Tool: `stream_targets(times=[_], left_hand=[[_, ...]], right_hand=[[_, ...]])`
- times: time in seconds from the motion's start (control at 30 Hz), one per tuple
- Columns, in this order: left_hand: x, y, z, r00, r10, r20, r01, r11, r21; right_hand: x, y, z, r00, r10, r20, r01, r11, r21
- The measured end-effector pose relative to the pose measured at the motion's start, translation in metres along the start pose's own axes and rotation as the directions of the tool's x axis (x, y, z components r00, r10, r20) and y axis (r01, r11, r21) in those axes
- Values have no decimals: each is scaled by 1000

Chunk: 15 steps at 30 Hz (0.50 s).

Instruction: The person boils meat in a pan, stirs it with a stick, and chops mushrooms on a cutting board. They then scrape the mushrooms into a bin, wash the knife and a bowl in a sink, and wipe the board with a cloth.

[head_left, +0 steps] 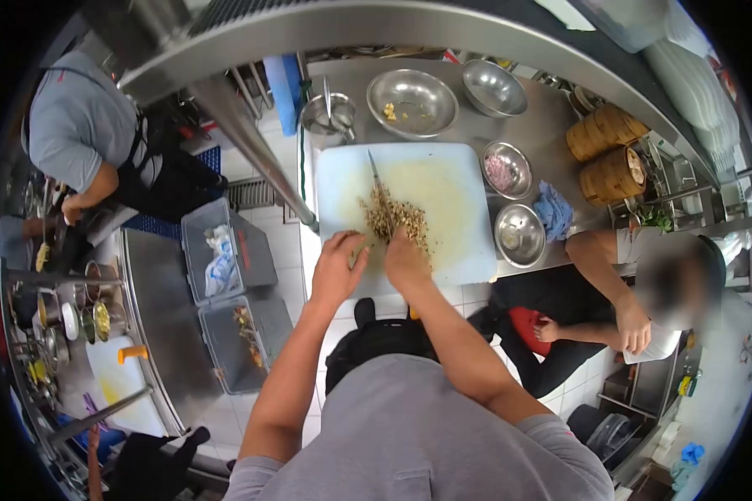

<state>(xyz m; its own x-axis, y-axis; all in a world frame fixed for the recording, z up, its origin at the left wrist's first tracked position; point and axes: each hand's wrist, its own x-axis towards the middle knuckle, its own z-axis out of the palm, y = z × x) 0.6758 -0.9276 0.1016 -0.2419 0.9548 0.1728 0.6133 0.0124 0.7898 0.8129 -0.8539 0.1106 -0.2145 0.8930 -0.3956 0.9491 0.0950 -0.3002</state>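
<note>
On the left, past the board's far left corner, a pot point(316, 136) has a spoon point(327, 98) in it. The left hand point(336, 269) is over the near left part of the board point(464, 188). Its fingers are partly open, and it seems to hold nothing.

The brown bits point(411, 219) lie in a loose heap, left of the board's middle. Most look small, so much of the chopping looks done. Some look bigger than others, but I cannot tell if any need more cuts. The heap is all on the board, and I see no brown bits in the bowls.

The right hand point(408, 260) is shut round the knife point(375, 169) at its handle end. The blade goes through the heap, with its tip near the board's far edge.

Past that edge, 1 big bowl point(433, 93) has yellow bits point(390, 111). By the right edge, 1 bowl point(522, 177) has pink bits point(499, 172), which look cut up already.
</note>
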Motion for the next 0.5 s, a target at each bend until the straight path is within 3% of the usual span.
stream_targets(times=[0.03,0.07,0.17,0.27,0.37,0.5], left_hand=[[-6,0,-2,999,-36,12,37,999,-24],[-6,0,-3,1000,18,-25,-18,1000,23],[-4,7,-8,988,-157,10,157,986,-60],[-5,6,-10,991,-131,11,131,988,-81],[-10,4,-16,985,-168,44,170,984,-60],[-17,-6,-5,992,-97,-85,100,995,26]], right_hand=[[-5,-2,-7,999,-20,27,20,1000,-7],[-8,-3,-19,998,-33,62,31,999,33],[-5,-1,12,998,14,55,-27,968,250],[3,-12,12,998,49,33,-52,993,109],[2,-12,-1,990,36,134,-62,977,203],[-6,-24,15,991,64,120,-92,966,240]])
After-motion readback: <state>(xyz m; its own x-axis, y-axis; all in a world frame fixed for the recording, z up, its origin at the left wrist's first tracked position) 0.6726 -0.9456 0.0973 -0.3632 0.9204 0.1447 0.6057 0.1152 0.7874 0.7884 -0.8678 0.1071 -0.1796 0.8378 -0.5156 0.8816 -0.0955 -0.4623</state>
